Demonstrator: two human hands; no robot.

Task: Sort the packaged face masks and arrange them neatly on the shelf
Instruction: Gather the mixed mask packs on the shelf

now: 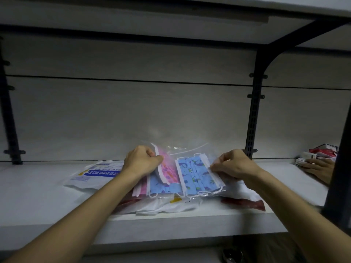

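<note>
White shelf (pixel 38 202) fills my view, dim under the board above. At its left a black upright (pixel 9 118) stands against the back panel. Next along lies a white pack (pixel 91 176) with a blue printed band, flat on the shelf. My left hand (pixel 141 162) comes next, fingers curled and pinching the edge of a pink mask pack (pixel 167 168), which tilts up off the pile. Under it sits a blue mask pack (pixel 161 186), and below that more white packs (pixel 167 205) and something red, which I cannot make out. Just right, a second blue pack (pixel 197 174) in clear plastic rests on the pile; my right hand (pixel 235 164) pinches its right edge. A red pack (pixel 245 204) pokes out beneath. Further right stands another black upright (pixel 254 114). At the far right another person's hand (pixel 319 168) rests by small boxes (pixel 321 151).
</note>
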